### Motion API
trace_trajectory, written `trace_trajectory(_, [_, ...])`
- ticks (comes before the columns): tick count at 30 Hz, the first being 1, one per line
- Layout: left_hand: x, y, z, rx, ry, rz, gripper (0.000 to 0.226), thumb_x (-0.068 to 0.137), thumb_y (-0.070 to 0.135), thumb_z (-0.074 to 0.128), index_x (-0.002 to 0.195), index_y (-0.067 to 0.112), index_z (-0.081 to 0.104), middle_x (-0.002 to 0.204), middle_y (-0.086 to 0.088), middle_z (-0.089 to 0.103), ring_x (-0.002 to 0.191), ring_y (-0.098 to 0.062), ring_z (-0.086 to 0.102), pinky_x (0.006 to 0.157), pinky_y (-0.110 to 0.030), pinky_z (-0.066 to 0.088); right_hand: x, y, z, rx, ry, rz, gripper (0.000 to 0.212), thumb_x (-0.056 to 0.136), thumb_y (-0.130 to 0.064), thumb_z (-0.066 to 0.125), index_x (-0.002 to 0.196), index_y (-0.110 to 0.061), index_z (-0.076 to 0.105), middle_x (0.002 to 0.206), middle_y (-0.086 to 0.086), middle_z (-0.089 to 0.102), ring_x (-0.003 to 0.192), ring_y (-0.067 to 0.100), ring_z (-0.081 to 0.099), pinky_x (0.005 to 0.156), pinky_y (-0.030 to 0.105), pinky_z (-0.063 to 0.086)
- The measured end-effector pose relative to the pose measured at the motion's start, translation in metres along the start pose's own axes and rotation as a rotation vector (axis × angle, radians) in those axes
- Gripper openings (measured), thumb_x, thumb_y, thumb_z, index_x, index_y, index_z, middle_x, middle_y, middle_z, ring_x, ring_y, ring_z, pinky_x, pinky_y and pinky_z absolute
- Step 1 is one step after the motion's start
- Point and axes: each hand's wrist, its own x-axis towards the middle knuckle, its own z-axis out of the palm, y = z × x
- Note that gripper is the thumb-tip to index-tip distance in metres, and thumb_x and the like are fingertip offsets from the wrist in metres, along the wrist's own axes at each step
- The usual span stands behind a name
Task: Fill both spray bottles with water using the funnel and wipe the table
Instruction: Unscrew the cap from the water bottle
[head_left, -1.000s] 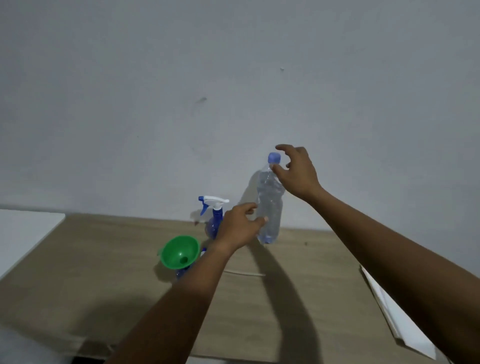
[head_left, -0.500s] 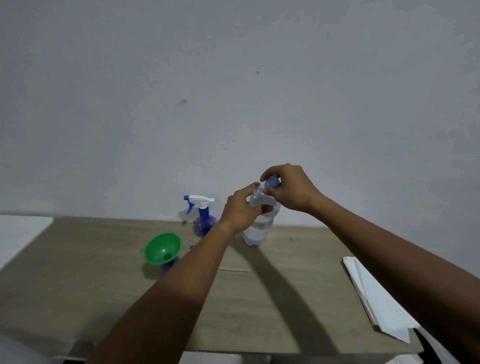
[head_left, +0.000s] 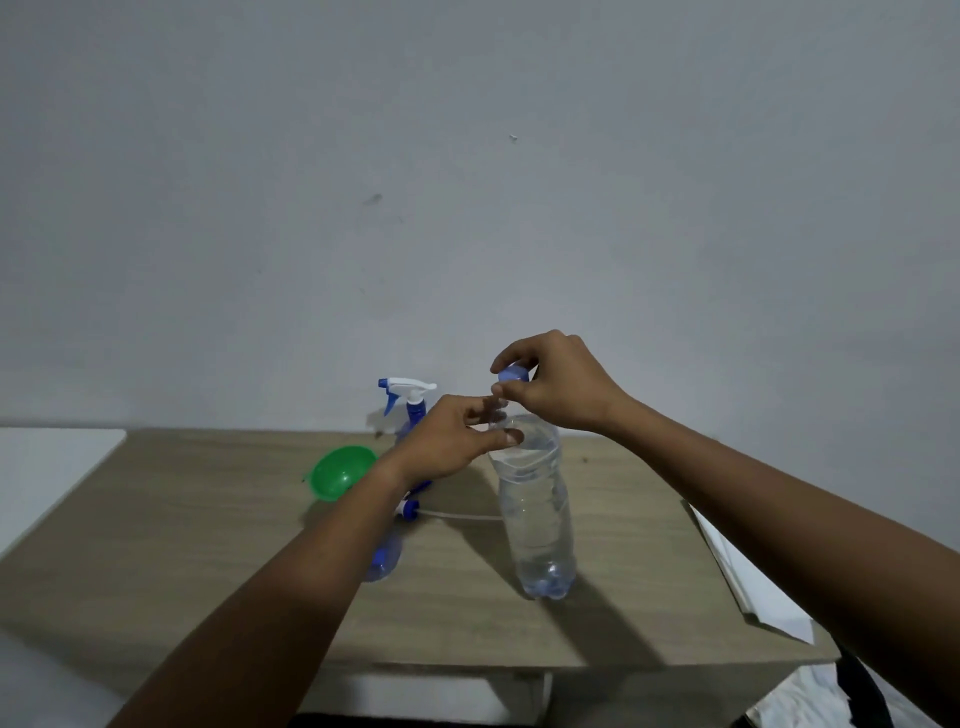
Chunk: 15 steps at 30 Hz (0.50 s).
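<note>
The water bottle (head_left: 537, 519), brought forward from the rear edge, now stands mid-surface (head_left: 208, 545), left hand (head_left: 447, 441) gripping its neck and right hand (head_left: 561, 387) pinching the blue cap (head_left: 511, 375) just above it, so pouring through the green funnel (head_left: 340, 473) looks close.

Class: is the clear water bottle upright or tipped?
Upright. The water bottle stands on its base on the table, neck uppermost; left hand grips its neck, right hand pinches the cap.

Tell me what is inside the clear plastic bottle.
Clear water fills most of the plastic bottle. The left hand grips its neck, covering the inside there; the right hand pinches the blue cap above.
</note>
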Motion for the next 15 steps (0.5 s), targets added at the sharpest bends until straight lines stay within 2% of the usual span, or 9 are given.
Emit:
trace_trajectory(3, [-0.006,-0.001,-0.014,0.057,0.038,0.024,0.046,0.079,0.037,0.082,0.121,0.022,0.071,0.113,0.013,0.072,0.112,0.003,0.062,0.103,-0.029,0.047,0.002,-0.005,0.004,0.075,-0.020,-0.024,0.020,0.084,-0.026,0.080,0.103,-0.023,0.076,0.090,-0.011,0.072,0.068,-0.006,0.063,0.066,0.013,0.044])
trace_trajectory(6, [-0.014,0.002,-0.026,0.057,0.045,0.035,0.041,0.079,0.034,0.082,0.118,0.028,0.072,0.109,0.016,0.072,0.109,0.001,0.061,0.096,-0.029,0.049,0.005,-0.009,0.007,0.176,-0.064,-0.026,0.029,0.081,-0.024,0.083,0.108,-0.022,0.073,0.087,-0.010,0.071,0.059,0.007,0.069,0.064,0.017,0.051])
trace_trajectory(8, [-0.018,0.001,-0.032,0.020,0.049,0.046,0.038,0.081,0.031,0.081,0.117,0.030,0.072,0.107,0.020,0.071,0.111,-0.002,0.061,0.096,-0.029,0.050,0.010,-0.013,0.006,0.236,-0.126,-0.001,0.032,0.079,-0.022,0.085,0.108,-0.018,0.072,0.089,-0.004,0.076,0.066,0.019,0.075,0.068,0.023,0.058])
trace_trajectory(10, [-0.022,-0.001,-0.036,-0.018,0.053,0.037,0.034,0.084,0.032,0.078,0.117,0.030,0.071,0.102,0.024,0.071,0.111,-0.004,0.062,0.098,-0.031,0.050,0.017,-0.016,0.004,0.290,-0.189,0.022,0.030,0.076,-0.021,0.088,0.100,-0.012,0.073,0.087,0.003,0.078,0.072,0.020,0.075,0.070,0.027,0.060])
trace_trajectory(12, [-0.024,-0.004,-0.038,-0.029,0.062,0.030,0.038,0.085,0.033,0.077,0.121,0.030,0.069,0.107,0.020,0.072,0.113,-0.008,0.064,0.102,-0.039,0.052,0.024,-0.019,0.004,0.257,-0.230,0.010,0.027,0.075,-0.025,0.090,0.094,-0.012,0.076,0.085,0.004,0.078,0.070,0.014,0.074,0.067,0.022,0.058])
trace_trajectory(15, [-0.024,-0.007,-0.041,-0.052,0.045,-0.005,0.035,0.086,0.033,0.076,0.120,0.033,0.069,0.110,0.013,0.074,0.108,-0.015,0.068,0.099,-0.049,0.053,0.029,-0.023,0.008,0.040,-0.207,-0.047,0.027,0.075,-0.037,0.088,0.090,-0.017,0.077,0.082,-0.004,0.075,0.067,0.004,0.067,0.060,0.010,0.048])
